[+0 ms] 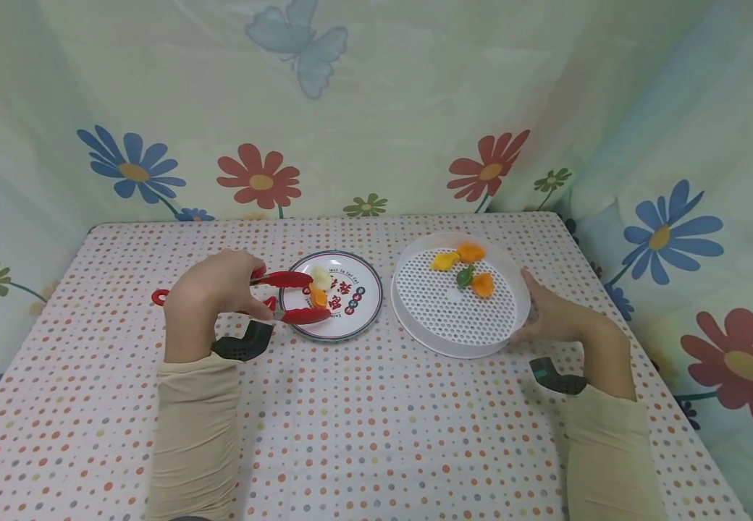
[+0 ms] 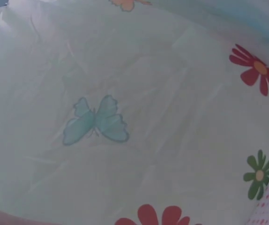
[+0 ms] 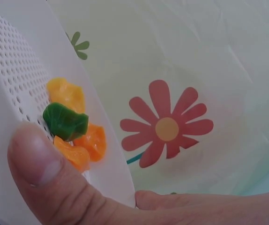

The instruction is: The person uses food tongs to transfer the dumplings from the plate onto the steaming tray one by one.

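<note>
My left hand (image 1: 210, 289) holds a pair of red-tipped tongs (image 1: 306, 315) over the left side of a round white plate (image 1: 366, 304) with printed lettering. The tong tips stand spread around an orange dumpling-shaped piece (image 1: 318, 296); whether they touch it I cannot tell. A cream piece (image 1: 321, 277) lies just behind it. My right hand (image 1: 555, 312) grips the right side of a round white steamer basket (image 1: 455, 349) with a perforated base. Inside it sit a yellow piece (image 1: 444, 260), a green piece (image 3: 65, 123) and two orange pieces (image 1: 483, 284). The left wrist view shows neither tongs nor plate.
The plate and basket stand side by side on a table with a dotted cloth (image 1: 350, 434). A flowered curtain (image 1: 383, 108) hangs behind the table and along both sides. Dark wrist devices (image 1: 244, 343) are worn below both hands.
</note>
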`<state>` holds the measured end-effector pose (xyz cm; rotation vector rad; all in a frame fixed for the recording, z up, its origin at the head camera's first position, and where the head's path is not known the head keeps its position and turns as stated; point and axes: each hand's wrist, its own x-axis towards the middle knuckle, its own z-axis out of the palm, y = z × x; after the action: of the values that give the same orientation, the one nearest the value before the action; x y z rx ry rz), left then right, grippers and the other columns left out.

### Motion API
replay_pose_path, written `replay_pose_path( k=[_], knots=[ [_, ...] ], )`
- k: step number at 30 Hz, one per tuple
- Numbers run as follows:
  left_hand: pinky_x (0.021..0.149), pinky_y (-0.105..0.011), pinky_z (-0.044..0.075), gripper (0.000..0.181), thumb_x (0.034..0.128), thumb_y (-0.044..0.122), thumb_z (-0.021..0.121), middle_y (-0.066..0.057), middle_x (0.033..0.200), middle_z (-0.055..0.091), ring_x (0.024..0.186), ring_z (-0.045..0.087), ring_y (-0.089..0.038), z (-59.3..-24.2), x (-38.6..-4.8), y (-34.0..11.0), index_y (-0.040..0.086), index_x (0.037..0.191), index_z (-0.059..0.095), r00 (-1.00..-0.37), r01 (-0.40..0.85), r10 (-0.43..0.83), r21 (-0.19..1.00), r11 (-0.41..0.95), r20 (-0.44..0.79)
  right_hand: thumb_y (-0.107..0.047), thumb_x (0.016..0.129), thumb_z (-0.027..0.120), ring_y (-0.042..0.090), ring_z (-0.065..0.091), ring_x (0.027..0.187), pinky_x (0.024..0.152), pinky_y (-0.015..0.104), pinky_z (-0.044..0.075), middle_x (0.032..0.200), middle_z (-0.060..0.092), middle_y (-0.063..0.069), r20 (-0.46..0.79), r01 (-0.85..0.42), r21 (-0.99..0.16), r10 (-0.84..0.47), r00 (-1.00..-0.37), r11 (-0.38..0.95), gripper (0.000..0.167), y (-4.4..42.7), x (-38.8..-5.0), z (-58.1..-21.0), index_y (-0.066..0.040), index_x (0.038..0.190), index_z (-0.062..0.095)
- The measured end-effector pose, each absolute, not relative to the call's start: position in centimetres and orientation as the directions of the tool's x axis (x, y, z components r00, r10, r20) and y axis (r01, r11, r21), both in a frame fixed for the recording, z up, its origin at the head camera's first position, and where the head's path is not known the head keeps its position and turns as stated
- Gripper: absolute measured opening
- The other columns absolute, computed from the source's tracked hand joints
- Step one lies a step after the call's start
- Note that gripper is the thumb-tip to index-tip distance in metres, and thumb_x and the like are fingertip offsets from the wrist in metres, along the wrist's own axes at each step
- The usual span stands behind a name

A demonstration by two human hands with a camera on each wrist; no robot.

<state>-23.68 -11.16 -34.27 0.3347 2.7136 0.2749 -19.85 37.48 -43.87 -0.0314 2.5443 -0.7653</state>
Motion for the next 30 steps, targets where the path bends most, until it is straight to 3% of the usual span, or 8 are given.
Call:
replay_pose_path(
  k=[17,30],
  knots=[
    [0.066,-0.04,0.051,0.074,0.0644,0.035,0.087,-0.014,0.106,0.067,0.091,0.06,-0.028,-34.0,-23.3,-10.1,0.003,0.125,0.06,-0.906,0.162,0.227,0.203,0.966,-0.357,-0.046,0.064,0.084,0.052,-0.003,0.14,0.107,0.069,0.008,0.153,-0.012,0.031,-0.455,0.124,-0.51,-0.144,-0.879,0.851,0.141,37.3,-19.8,-43.8,-0.004,0.147,-0.022],
    [0.065,-0.038,0.051,0.067,0.0652,0.032,0.087,-0.014,0.101,0.068,0.087,0.061,-0.027,-34.2,-23.4,-9.6,0.001,0.12,0.063,-0.912,0.164,0.23,0.213,0.963,-0.339,-0.046,0.064,0.084,0.052,-0.004,0.14,0.107,0.07,0.008,0.154,-0.012,0.03,-0.447,0.118,-0.527,-0.157,-0.881,0.842,0.142,37.2,-19.6,-43.5,-0.004,0.147,-0.022]
  ],
)
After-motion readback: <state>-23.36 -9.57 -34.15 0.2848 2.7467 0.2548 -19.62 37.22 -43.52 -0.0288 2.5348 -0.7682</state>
